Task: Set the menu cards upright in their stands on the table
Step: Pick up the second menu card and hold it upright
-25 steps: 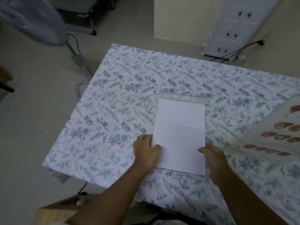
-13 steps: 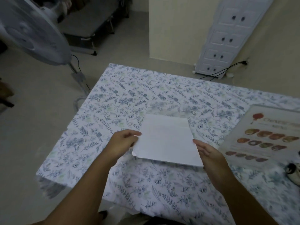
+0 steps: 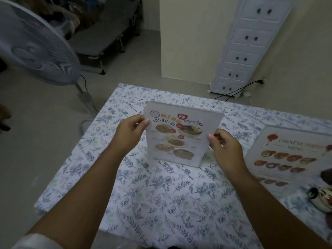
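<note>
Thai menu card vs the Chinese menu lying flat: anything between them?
Head view: only the right hand, gripping the Thai menu card by its right edge, and bare tablecloth before the Chinese menu.

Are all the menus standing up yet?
Not yet. The Thai menu card is upright, but the left hand and right hand grip its side edges. The Chinese food menu lies flat on the table; that one is left.

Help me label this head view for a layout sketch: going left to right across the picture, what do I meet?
Standing fan → left hand → Thai menu card → right hand → Chinese menu lying flat on the table.
</note>
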The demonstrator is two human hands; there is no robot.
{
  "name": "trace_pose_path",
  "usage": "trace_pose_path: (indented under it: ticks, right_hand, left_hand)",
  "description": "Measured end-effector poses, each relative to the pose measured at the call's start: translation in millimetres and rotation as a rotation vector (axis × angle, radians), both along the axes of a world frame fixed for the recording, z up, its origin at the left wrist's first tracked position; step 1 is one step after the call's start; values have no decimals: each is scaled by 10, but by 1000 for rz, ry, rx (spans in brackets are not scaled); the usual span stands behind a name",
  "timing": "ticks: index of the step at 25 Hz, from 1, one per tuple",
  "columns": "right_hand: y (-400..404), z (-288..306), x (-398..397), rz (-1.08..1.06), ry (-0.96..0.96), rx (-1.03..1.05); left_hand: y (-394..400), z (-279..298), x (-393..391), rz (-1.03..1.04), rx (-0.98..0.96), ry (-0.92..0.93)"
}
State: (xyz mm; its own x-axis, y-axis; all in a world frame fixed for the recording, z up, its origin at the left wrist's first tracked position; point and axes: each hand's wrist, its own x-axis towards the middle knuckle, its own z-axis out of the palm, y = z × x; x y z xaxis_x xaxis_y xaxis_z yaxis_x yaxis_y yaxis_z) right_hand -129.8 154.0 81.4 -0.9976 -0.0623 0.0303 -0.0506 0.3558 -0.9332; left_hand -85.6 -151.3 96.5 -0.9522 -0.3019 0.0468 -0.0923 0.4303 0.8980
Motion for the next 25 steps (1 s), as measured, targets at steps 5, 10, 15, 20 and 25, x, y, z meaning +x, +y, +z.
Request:
trace_pose_path:
  ticks: [5, 10, 15, 20, 25]
  right_hand:
    - [-79, -168, 58, -61, -42, -54]
    - [-156, -400, 281, -122, 18, 7]
    - [-194, -551, 367, -169, 46, 30]
    - [-167, -534, 358, -147, 84, 96]
    - [-105, -412, 346, -65, 60, 146]
  left_hand:
    - [7, -205, 55, 42, 190, -2]
    - [79, -463, 205, 120, 130, 64]
    - [118, -532, 238, 148, 116, 124]
    - [131, -517, 255, 151, 95, 145]
    - [270, -417, 341, 240, -46, 107]
